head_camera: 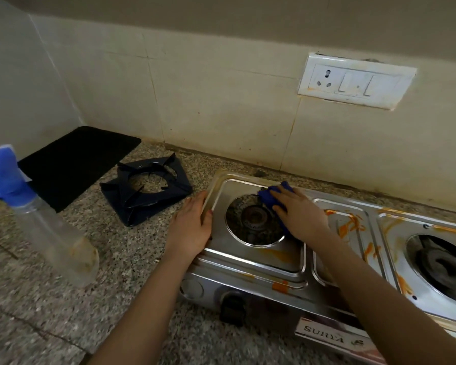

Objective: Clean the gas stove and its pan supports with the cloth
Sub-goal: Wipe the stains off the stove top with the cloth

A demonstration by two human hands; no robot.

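A speckled granite countertop is backed by a cream tiled wall, on which a white socket and switch plate is mounted at the right. A stainless steel gas stove, marked SURYA on its front, is set on the counter at the right. The left hand is laid flat on the stove's left edge, fingers straight and nothing gripped. A blue cloth is pressed onto the stove top at the far right rim of the left burner by the right hand, whose fingers are spread flat over it. Orange stains are smeared across the middle panel and around the right burner. Two dark pan supports are stacked on the counter just left of the stove, beside a black mat. A spray bottle with a blue trigger head is seen at the near left.
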